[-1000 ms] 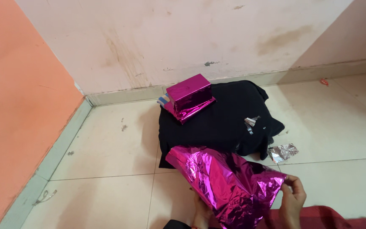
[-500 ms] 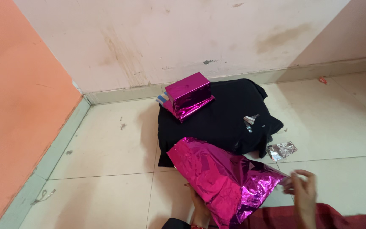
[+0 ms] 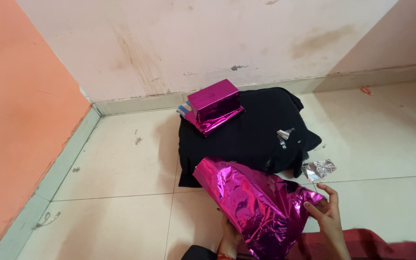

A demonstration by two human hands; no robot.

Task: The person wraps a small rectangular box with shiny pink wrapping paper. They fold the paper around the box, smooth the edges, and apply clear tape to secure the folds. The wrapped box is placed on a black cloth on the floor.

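A crumpled sheet of shiny magenta foil wrapping paper (image 3: pixel 253 202) lies low in the middle of the head view, over the front edge of a black cloth (image 3: pixel 256 135) spread on the tiled floor. My left hand (image 3: pixel 228 236) is under the sheet's lower edge and grips it from beneath; most of the hand is hidden. My right hand (image 3: pixel 327 214) touches the sheet's right corner with fingers partly spread. A box wrapped in the same magenta foil (image 3: pixel 214 105) stands on the cloth's far left corner.
A small silver foil scrap (image 3: pixel 318 169) lies on the tiles right of the cloth, and another bit (image 3: pixel 284 136) on the cloth. An orange wall (image 3: pixel 20 120) runs along the left, a stained pale wall (image 3: pixel 217 43) behind. Red fabric (image 3: pixel 371 245) shows at the bottom right.
The foil sheet has been spread and shifted a little. My right hand came off its right edge, then moved back to touch the corner.
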